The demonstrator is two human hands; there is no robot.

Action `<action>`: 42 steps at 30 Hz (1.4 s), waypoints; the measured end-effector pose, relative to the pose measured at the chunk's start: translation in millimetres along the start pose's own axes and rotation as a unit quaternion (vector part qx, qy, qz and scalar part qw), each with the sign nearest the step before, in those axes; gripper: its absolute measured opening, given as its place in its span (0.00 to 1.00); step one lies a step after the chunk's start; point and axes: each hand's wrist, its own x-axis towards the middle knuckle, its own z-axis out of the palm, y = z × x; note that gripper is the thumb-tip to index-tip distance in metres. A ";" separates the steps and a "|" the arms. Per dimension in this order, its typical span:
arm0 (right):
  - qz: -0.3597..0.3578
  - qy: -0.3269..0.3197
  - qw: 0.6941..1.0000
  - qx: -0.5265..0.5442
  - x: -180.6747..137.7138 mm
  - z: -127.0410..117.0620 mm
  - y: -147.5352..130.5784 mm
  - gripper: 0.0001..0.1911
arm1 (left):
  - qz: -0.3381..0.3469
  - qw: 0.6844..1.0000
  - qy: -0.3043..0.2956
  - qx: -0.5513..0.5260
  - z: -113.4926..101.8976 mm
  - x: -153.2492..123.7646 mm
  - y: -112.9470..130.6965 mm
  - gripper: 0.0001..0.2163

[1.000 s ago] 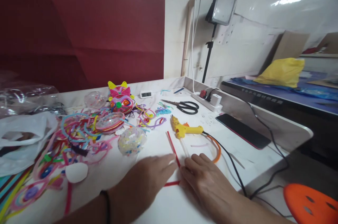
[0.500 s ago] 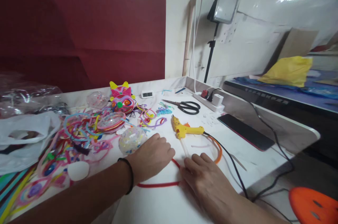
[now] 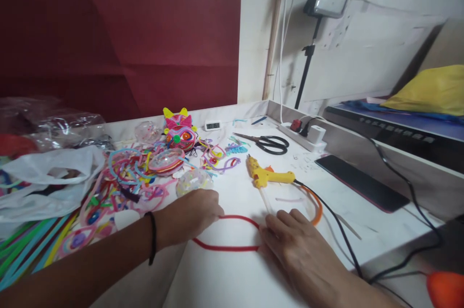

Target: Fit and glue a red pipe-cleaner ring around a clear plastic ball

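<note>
A red pipe cleaner point(image 3: 232, 248) is bent into an oval loop low over the white tabletop. At its left end my left hand point(image 3: 194, 213) is closed, with the pipe cleaner coming out from under its fingers. My right hand point(image 3: 295, 245) pinches the loop's right end; the fingertips are partly hidden behind the knuckles. Just beyond the right hand lies a yellow glue gun point(image 3: 271, 176) with a clear glue stick point(image 3: 266, 200) sticking out. Near the left hand sits a clear round piece with coloured flecks point(image 3: 195, 182).
Black-handled scissors point(image 3: 271, 143), a phone point(image 3: 362, 183) and a power strip point(image 3: 304, 139) lie toward the back right. Colourful pipe-cleaner pieces point(image 3: 134, 172) and a white plastic bag point(image 3: 50, 165) crowd the left. A black cable point(image 3: 340, 235) runs off the right edge.
My left hand has moved left, away from my right hand, and more of the red loop shows between them. The view has turned slightly left.
</note>
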 end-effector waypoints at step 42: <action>0.054 -0.055 0.989 0.123 -7.5 2.3 4.9 0.11 | 0.018 0.957 -0.034 -0.287 1.4 -28.3 -26.2 0.10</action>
